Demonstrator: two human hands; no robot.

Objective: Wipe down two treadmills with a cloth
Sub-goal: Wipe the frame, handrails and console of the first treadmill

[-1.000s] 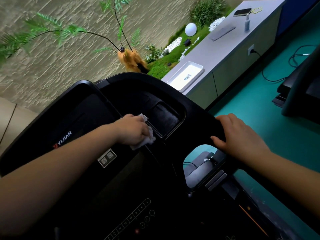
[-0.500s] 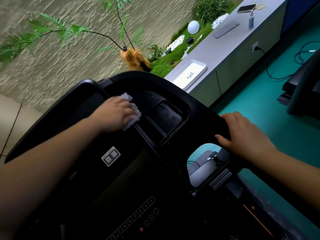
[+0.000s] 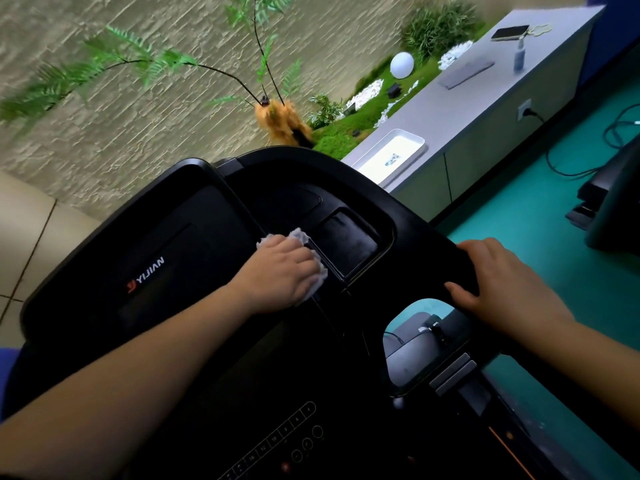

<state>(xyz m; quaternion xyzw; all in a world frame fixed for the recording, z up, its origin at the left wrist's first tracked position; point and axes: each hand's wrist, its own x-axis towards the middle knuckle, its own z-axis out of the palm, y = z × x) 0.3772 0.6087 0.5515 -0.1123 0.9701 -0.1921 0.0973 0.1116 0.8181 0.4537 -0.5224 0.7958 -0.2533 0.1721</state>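
Closest to me is the black treadmill (image 3: 346,358). I look down on its console, where rows of small buttons (image 3: 287,441) stand at the lower edge, and my two bare forearms reach over it. My left hand (image 3: 282,271) lies palm down in the middle of the console, the fingers bent over a white cloth (image 3: 300,236) and pressing it on the black surface. The cloth shows past my fingertips and at the side of the hand, just beside a dark recessed pocket (image 3: 346,244). To the left of this hand is the dark screen panel with the logo YIJIAN (image 3: 145,274). My right hand (image 3: 502,285) holds the right rim of the treadmill, the fingers curled over the outer edge and the thumb spread on the inner side, above an opening through which I see the green floor (image 3: 519,220). Farther away a grey cabinet (image 3: 467,109) stands along the wall, with a white tray (image 3: 391,155) on its near end and, at the far end, a phone (image 3: 510,32) and a small spray bottle (image 3: 518,58). Beside the cabinet are green moss, white stones, a white ball lamp (image 3: 401,65) and a plant (image 3: 156,60) with thin stems before a rough stone wall (image 3: 104,140). At the right edge a dark machine (image 3: 616,209) is cut off, and I cannot tell what it is.
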